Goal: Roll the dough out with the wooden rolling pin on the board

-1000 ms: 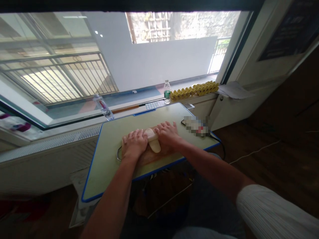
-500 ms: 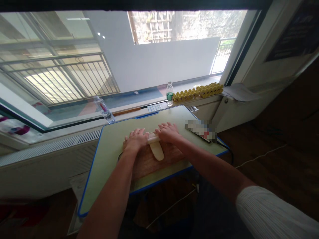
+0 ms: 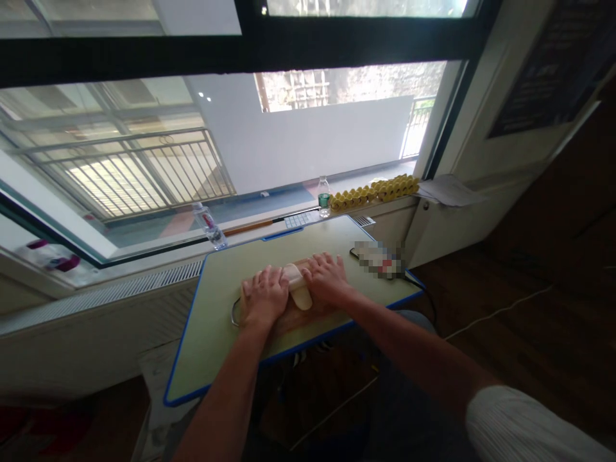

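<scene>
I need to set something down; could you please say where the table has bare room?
The table is bare between its left edge and the metal handle, and beyond the cutting board. Crowded: the board, with left hand, right hand, rolling pin, dough.

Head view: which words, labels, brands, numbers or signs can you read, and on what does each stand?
None can be read.
Green-labelled bottle: too small.
Clear bottle by the table's far-left corner: label too small.
Dark wall panel: pale marks, blurred.
Device: pixelated.
</scene>
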A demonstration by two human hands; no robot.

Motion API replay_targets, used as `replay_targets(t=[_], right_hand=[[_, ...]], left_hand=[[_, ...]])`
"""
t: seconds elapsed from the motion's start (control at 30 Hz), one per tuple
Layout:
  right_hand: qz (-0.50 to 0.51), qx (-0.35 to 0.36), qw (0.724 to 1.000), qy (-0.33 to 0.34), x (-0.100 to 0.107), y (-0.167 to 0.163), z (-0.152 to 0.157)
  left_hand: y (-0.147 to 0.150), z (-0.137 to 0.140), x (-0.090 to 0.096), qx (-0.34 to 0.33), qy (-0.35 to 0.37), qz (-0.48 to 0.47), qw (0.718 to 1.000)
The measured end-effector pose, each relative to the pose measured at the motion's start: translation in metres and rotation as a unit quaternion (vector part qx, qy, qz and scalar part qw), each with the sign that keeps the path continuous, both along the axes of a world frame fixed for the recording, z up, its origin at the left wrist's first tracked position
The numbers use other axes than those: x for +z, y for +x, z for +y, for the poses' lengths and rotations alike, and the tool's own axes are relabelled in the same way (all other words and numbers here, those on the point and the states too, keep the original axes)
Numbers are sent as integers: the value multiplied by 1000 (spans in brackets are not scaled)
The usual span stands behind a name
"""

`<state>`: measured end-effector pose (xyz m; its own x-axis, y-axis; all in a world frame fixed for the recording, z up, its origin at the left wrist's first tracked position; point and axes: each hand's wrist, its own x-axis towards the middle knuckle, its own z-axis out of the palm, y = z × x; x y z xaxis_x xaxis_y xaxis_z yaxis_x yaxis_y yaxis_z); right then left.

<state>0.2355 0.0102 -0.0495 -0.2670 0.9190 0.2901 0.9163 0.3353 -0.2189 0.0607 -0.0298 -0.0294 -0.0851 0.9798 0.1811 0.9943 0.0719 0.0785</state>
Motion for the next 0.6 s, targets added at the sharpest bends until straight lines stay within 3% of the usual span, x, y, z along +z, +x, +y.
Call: replay_targets(t=[0.27, 0.6], right_hand=[[28, -8, 1000, -11, -13, 8, -33], [-14, -8, 1000, -7, -1, 0, 4]], left_hand=[[14, -35, -15, 14, 9, -43, 999], [8, 0, -5, 2, -3, -51, 999]])
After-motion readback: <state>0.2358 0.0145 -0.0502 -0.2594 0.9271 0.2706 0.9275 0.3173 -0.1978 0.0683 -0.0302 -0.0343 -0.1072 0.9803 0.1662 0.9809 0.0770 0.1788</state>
